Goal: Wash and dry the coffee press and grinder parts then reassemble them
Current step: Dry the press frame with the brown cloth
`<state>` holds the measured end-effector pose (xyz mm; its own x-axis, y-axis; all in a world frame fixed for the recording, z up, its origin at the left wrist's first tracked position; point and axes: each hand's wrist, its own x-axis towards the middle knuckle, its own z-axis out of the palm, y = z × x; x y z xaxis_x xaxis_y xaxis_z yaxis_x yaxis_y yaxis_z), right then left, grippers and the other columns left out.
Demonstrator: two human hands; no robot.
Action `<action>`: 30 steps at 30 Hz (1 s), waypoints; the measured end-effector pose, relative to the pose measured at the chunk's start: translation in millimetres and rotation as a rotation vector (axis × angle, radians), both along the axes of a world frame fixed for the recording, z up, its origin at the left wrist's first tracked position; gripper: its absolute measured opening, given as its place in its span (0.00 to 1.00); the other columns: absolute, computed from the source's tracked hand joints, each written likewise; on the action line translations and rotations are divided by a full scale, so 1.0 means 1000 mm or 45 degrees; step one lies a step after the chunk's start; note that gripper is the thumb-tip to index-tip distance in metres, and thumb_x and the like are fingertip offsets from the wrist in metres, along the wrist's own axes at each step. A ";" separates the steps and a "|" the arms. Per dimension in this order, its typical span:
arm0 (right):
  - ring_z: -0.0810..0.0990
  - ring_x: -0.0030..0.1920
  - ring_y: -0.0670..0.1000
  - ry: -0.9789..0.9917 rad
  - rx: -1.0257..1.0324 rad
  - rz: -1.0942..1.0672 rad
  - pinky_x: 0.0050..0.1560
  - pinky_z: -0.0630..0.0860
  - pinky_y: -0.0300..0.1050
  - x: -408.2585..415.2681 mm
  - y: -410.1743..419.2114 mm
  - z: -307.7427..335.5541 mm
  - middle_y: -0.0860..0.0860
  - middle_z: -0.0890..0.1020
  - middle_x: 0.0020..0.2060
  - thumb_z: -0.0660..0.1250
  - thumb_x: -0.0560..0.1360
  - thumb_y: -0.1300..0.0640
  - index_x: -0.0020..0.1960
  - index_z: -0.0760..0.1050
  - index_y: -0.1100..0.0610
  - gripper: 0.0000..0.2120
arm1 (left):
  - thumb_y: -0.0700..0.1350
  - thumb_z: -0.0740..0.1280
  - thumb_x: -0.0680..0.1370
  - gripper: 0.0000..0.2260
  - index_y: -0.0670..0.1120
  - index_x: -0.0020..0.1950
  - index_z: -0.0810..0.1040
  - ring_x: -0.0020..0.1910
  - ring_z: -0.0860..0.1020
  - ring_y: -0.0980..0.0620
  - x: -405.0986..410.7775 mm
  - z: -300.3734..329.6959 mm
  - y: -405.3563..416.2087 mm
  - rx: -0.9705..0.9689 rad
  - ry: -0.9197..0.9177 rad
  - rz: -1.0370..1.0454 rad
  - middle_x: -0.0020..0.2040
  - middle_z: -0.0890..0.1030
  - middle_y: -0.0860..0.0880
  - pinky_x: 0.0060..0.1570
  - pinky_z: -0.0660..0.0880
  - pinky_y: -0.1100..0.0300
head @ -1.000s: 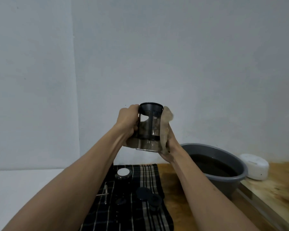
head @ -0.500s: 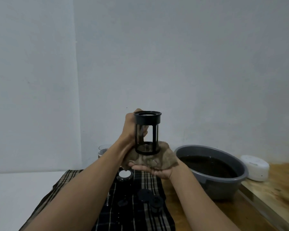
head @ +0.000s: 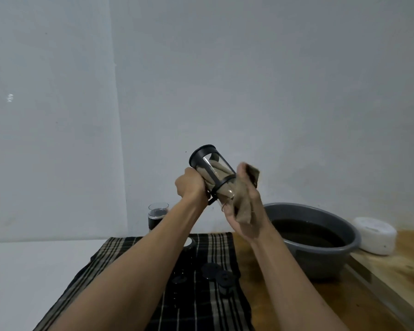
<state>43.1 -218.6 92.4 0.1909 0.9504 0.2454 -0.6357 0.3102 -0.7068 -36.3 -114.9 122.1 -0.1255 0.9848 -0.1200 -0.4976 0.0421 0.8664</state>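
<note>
I hold the coffee press carafe (head: 212,170), a glass cylinder in a black frame, tilted in the air with its black end pointing up and left. My left hand (head: 191,187) grips it by the handle side. A tan cloth (head: 242,206) is stuffed into its glass end, and my right hand (head: 243,211) grips the part of the cloth that hangs out. Below, on a dark plaid towel (head: 215,311), lie small black parts: a round disc (head: 209,271), a short mesh-sided piece (head: 225,284) and a white-topped cap (head: 189,242) half hidden by my left arm.
A grey basin (head: 320,259) of dark water stands on the wooden counter (head: 392,271) to the right, with a white round container (head: 374,235) behind it. A glass-topped black cylinder (head: 157,217) stands by the wall behind the towel. A white surface (head: 34,271) lies to the left.
The carafe stood upright on the cloth in my right palm; now it is tilted, and the cloth is pushed inside it by my right hand.
</note>
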 end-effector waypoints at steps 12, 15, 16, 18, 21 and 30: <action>0.82 0.32 0.47 -1.486 0.132 -0.545 0.34 0.80 0.48 0.020 0.007 0.004 0.48 0.83 0.32 0.68 0.79 0.62 0.46 0.82 0.59 0.05 | 0.73 0.59 0.74 0.35 0.43 0.57 0.80 0.54 0.82 0.38 -0.031 0.002 0.015 0.158 -0.184 -0.547 0.54 0.83 0.38 0.50 0.80 0.43; 0.80 0.29 0.51 -1.715 0.030 -0.447 0.31 0.79 0.49 0.026 0.006 0.006 0.53 0.83 0.31 0.68 0.79 0.59 0.45 0.83 0.56 0.07 | 0.65 0.72 0.69 0.24 0.44 0.46 0.76 0.45 0.80 0.45 -0.040 0.016 0.015 0.237 0.027 -0.619 0.45 0.80 0.47 0.48 0.81 0.48; 0.81 0.30 0.49 -1.764 0.029 -0.416 0.33 0.79 0.48 0.025 0.005 0.008 0.52 0.83 0.33 0.68 0.80 0.57 0.47 0.83 0.55 0.06 | 0.58 0.72 0.72 0.17 0.46 0.42 0.74 0.38 0.79 0.46 -0.039 0.016 0.013 0.244 0.112 -0.596 0.41 0.78 0.48 0.40 0.81 0.53; 0.82 0.35 0.47 -1.937 0.055 -0.431 0.38 0.81 0.43 0.025 0.005 0.014 0.47 0.83 0.38 0.68 0.80 0.55 0.52 0.81 0.53 0.04 | 0.50 0.68 0.76 0.12 0.46 0.37 0.71 0.26 0.76 0.49 -0.033 0.012 0.009 0.195 0.150 -0.584 0.31 0.76 0.49 0.27 0.75 0.61; 0.81 0.50 0.51 -2.182 0.157 -0.896 0.51 0.82 0.46 0.021 0.007 0.013 0.48 0.82 0.48 0.68 0.76 0.52 0.58 0.82 0.52 0.12 | 0.48 0.66 0.76 0.09 0.44 0.42 0.73 0.23 0.76 0.48 -0.028 0.001 0.014 0.079 0.000 -0.635 0.30 0.77 0.48 0.26 0.76 0.60; 0.75 0.60 0.53 -1.732 0.040 -1.126 0.62 0.67 0.49 0.004 0.009 0.005 0.49 0.76 0.59 0.69 0.76 0.42 0.65 0.59 0.50 0.27 | 0.45 0.65 0.77 0.07 0.43 0.50 0.73 0.36 0.80 0.42 -0.031 -0.001 0.015 0.008 -0.136 -0.474 0.47 0.79 0.42 0.25 0.79 0.50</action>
<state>47.6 -209.1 97.3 0.2830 0.6591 0.6968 0.7958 0.2442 -0.5542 -67.6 -99.8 121.4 0.2534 0.9615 -0.1066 -0.5366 0.2314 0.8115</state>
